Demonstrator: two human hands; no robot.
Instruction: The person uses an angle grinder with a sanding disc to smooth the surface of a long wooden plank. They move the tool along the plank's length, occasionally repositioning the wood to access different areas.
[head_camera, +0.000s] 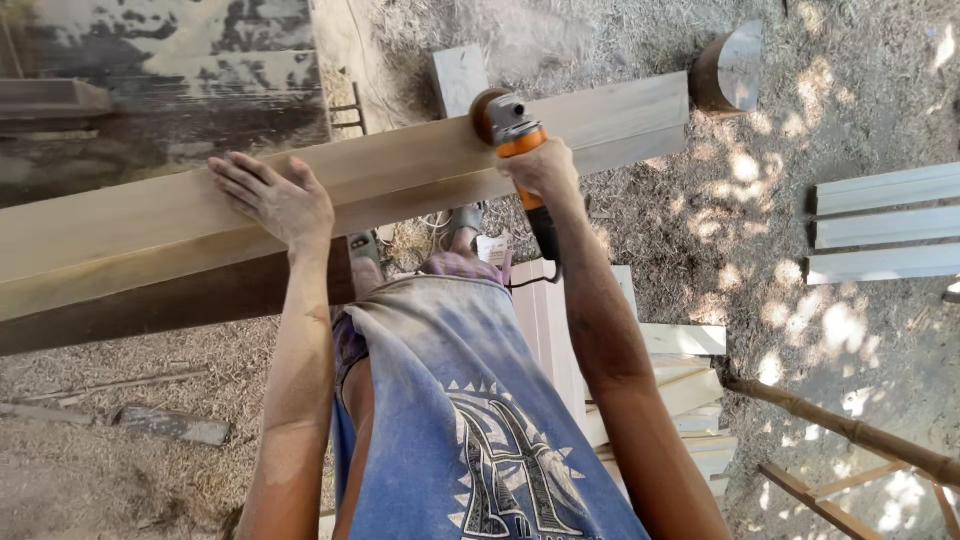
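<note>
Sawdust ground, a long plank lying across in front of me.
My left hand lies flat on the plank, fingers spread, gripping nothing; my right hand is closed round the orange grinder, its disc on the plank's top face.

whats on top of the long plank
On the long plank the left hand lies flat, and the orange sander, gripped by the right hand, presses its disc there. The disc face is hidden.

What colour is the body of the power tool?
Orange and grey power tool, seen best in the head view.
</note>
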